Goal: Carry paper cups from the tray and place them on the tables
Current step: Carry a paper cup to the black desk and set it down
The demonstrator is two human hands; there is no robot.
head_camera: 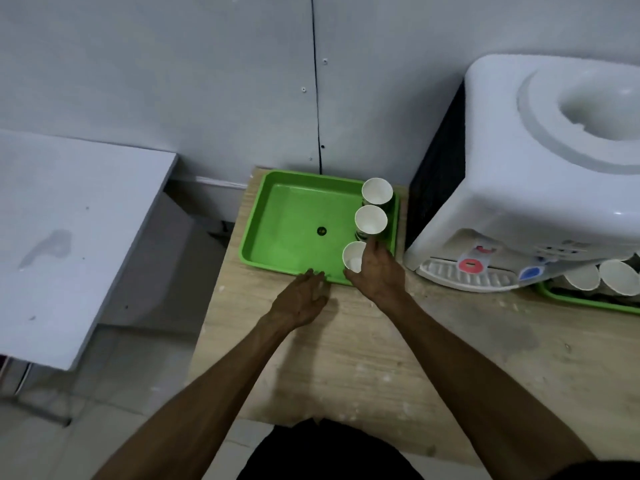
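We see the right hand (375, 271) curled around the nearest paper cup (354, 256) in the green tray (294, 216). The left hand (304, 294) rests flat, fingers apart, on the table (346, 358) touching the tray's rim.

head view, looking steeply down, close

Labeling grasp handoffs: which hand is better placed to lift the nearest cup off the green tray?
Right. The right hand is already wrapped around the nearest cup at the tray's front right. The left hand rests open at the tray's front rim, holding nothing.
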